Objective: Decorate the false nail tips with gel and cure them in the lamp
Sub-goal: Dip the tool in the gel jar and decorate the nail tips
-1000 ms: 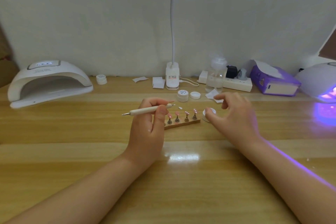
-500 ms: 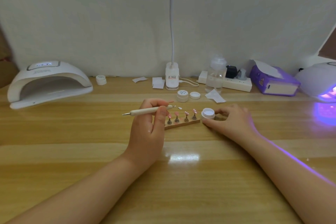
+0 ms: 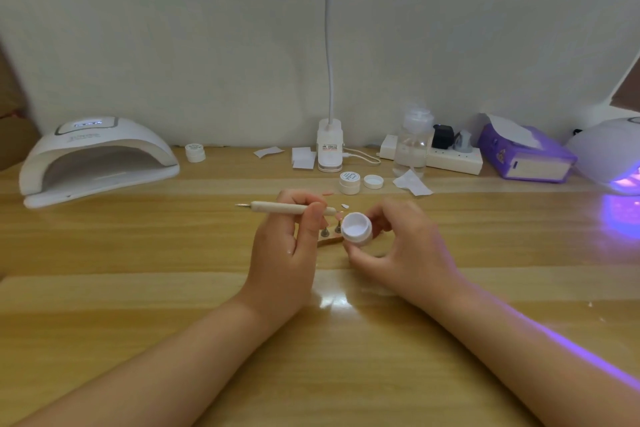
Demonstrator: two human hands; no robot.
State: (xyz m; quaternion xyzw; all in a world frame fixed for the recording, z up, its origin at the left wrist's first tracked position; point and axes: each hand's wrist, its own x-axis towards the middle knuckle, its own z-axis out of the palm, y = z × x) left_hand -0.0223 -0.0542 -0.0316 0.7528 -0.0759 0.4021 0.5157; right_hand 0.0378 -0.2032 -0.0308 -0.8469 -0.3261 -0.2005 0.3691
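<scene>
Head view, looking down at a wooden tabletop [image 3: 138, 288] with two bare forearms reaching in from the near edge. Left hand [image 3: 284, 250] sits at centre, its fingers [image 3: 313, 218] curled round a pale dotting pen [image 3: 287, 208] held level, metal tip pointing left. Right hand [image 3: 405, 246] is just beside it, thumb and fingers pinching a small open gel pot [image 3: 356, 229] lifted and tilted toward the camera, white inside showing. Directly behind the pot and partly hidden by both hands lies a wooden holder strip [image 3: 327, 242] carrying the false nail tips [image 3: 338, 217] on short metal stands; only two stands show clearly, and one loose tip lies just beyond.

Judging from this, the step in hand is loading the pen with gel. To do it well, the working end should turn toward the pot, dip lightly, and pick up only a small bead, with the pot kept steady and close to the holder.

Farther back stand a closed jar [image 3: 349, 182] with a loose lid [image 3: 373, 181] beside it, a desk lamp base [image 3: 329, 149], a clear pump bottle [image 3: 412, 146], a power strip [image 3: 450, 158] and a purple tissue box [image 3: 526, 156]. A white curing lamp [image 3: 93, 156] sits far left; a second one [image 3: 613, 152], glowing violet, sits far right.
</scene>
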